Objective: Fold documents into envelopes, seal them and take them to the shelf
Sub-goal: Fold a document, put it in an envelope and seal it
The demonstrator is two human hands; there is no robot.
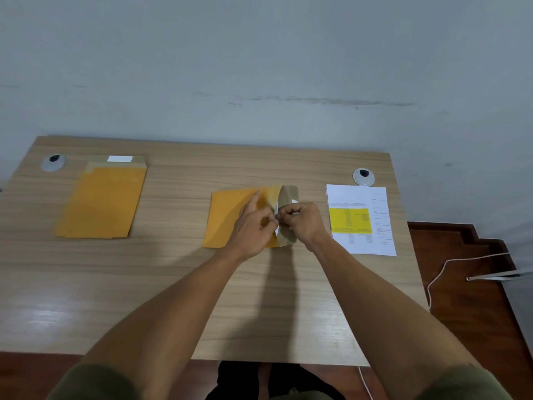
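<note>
Hands: your left hand (pixel 253 223) and right hand (pixel 302 219) pinch the white seal strip (pixel 276 210) on the envelope flap (pixel 288 197).
Risk: peel unevenly and you may tear the strip or crease the flap.

Near half of desk (pixel 86 298) bare, open lane between left envelope stack (pixel 101 200) and centre envelope (pixel 230 217), documents (pixel 360 220) blocking right edge

The envelopes (pixel 101 202) were orange-yellow. The tabletop (pixel 173 269) showed pale wood grain. The white documents (pixel 360 220) bore a yellow block.
</note>
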